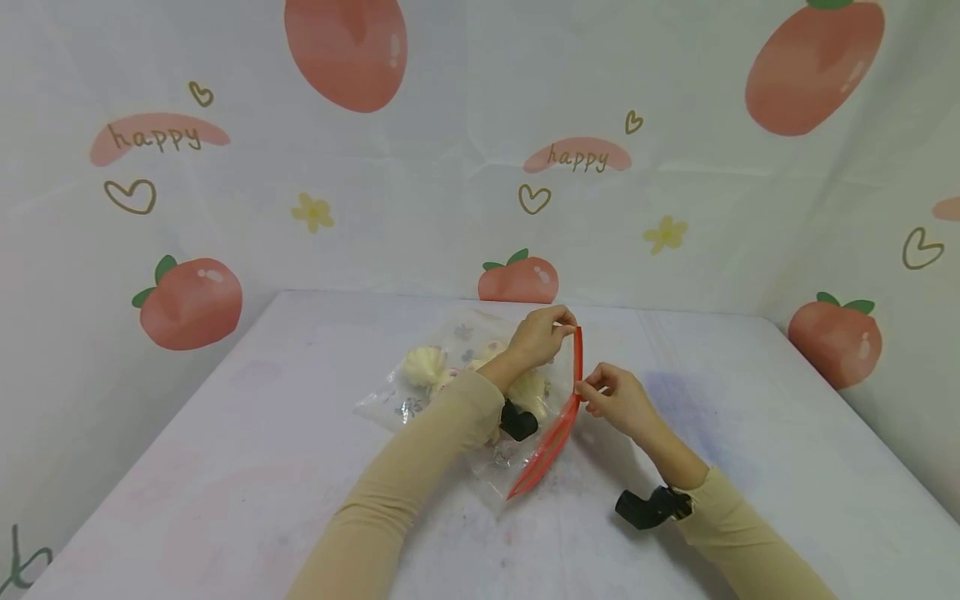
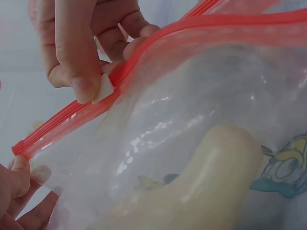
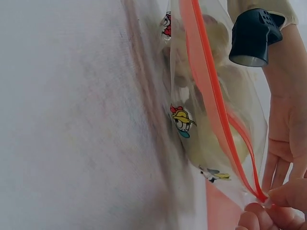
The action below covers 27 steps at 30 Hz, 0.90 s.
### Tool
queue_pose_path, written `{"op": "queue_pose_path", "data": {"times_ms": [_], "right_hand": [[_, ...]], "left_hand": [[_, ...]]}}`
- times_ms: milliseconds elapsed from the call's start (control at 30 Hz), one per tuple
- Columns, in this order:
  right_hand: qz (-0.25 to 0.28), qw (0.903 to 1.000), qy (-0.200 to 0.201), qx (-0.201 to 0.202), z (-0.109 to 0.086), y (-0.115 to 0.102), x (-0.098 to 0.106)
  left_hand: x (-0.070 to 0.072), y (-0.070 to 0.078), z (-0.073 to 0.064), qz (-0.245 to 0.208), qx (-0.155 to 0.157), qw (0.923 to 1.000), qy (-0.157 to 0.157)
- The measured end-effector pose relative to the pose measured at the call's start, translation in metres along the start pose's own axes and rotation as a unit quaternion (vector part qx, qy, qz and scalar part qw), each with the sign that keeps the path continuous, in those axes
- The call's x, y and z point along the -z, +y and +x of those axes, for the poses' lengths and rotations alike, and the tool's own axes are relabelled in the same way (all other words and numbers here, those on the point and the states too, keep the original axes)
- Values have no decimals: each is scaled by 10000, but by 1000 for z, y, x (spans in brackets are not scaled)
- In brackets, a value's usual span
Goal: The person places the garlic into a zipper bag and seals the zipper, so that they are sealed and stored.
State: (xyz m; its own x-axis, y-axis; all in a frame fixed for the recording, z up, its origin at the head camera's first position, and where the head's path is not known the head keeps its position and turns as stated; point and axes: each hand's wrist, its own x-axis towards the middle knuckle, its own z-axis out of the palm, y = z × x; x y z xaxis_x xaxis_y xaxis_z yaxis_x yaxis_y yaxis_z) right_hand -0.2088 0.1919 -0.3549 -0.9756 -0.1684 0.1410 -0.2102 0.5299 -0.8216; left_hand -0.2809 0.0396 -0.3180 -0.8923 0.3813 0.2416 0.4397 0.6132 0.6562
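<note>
A clear plastic slider bag (image 1: 386, 404) with printed cartoon figures lies on the table, its red zip strip (image 1: 578, 354) raised on the right. My left hand (image 1: 542, 337) pinches the far end of the strip. Partway along it, my right hand (image 1: 619, 402) pinches the small white slider (image 2: 104, 90) between thumb and fingers. From slider to far end the strip looks pressed together; towards the near end its two red edges bow apart. Inside are several pale yellow things (image 1: 424, 365), one ridged like a shell; a smooth rounded one (image 2: 225, 167) shows in the left wrist view. Their kind is unclear.
A white cloth covers the table (image 1: 225, 467). Behind it hangs a white backdrop (image 1: 435, 183) with printed red fruit, hearts and flowers. Black wrist cameras sit on both wrists, the left one (image 1: 519, 421) above the bag and the right one (image 1: 647, 508) above the table.
</note>
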Motion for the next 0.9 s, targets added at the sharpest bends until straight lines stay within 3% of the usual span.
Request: {"op": "queue_pose_path", "data": {"times_ms": [333,900], "right_hand": [[14,10000,-54,-43,-4,1,-5],[-146,9984,-523,147,-10,0,-11]], "left_hand": [[0,0,-1,-23,-55,10000,28],[2,-3,1,-161,-47,9998,142]]}}
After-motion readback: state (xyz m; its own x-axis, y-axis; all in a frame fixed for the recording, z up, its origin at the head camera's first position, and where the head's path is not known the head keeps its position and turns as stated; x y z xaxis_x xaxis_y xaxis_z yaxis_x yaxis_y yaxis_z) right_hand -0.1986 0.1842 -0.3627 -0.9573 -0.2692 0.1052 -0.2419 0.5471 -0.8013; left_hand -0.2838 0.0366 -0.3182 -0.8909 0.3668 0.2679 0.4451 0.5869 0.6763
